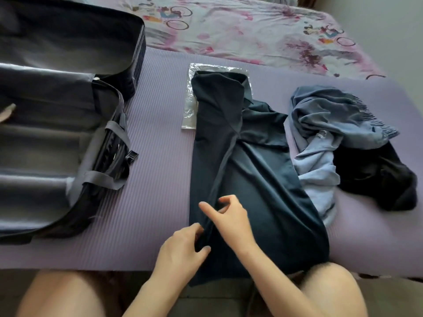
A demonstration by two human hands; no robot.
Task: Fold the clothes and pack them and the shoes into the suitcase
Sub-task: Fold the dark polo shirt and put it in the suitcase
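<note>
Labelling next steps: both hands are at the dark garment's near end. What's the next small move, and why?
Probably lay the raised fold flat toward the middle. The left hand grips a ridge of the garment that runs up its length, the right hand sits beside it, and the garment's right side sprawls onto the blue clothes.

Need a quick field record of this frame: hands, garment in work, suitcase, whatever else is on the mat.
surface: purple mat on a bed
suitcase: open, at the mat's left
dark navy garment: laid lengthwise, left side folded in, near end hanging off the mat
left hand: grips the folded edge
right hand: on the same fold, fingers curled; grip unclear
plastic bag: partly under the garment's far end
unfolded: light blue clothes, black garment, both to the right
shoes: not in view
</note>
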